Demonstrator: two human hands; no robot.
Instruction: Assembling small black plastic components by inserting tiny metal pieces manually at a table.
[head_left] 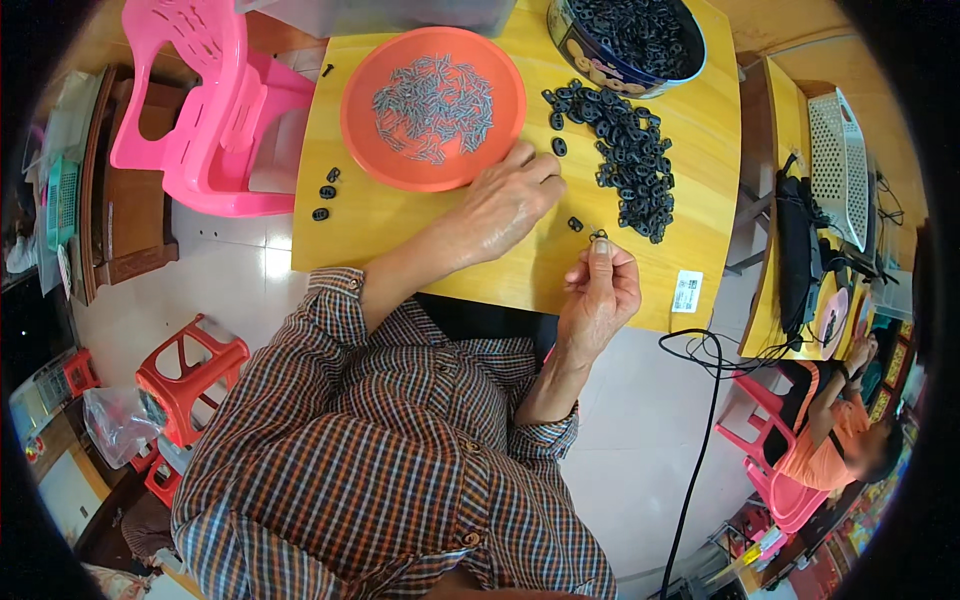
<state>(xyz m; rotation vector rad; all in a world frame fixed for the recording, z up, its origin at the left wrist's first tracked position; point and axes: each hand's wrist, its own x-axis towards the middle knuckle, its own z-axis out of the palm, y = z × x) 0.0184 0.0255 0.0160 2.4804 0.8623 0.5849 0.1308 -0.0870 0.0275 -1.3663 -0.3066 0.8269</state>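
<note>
My right hand [602, 290] pinches a small black plastic piece [599, 236] between thumb and finger, above the yellow table [420, 235] near its front edge. Just left of it lies another small black piece [575, 224]. My left hand [508, 200] is curled beside the lower right rim of an orange-red round plate [365, 145]. Its fingertips are tucked under, so whatever they hold is hidden. Many small silvery screws [440, 105] lie spread in the plate. To the right, a heap of black oval pieces with two holes [635, 170] stretches along the table.
A round tin [600, 75] full of black parts stands at the far right. Several black pieces [327, 192] lie near the left edge. A white label [686, 292] sits by the right corner. A black cable [700, 430] hangs beyond it. A pink chair [200, 130] stands left; another person [830, 440] sits right.
</note>
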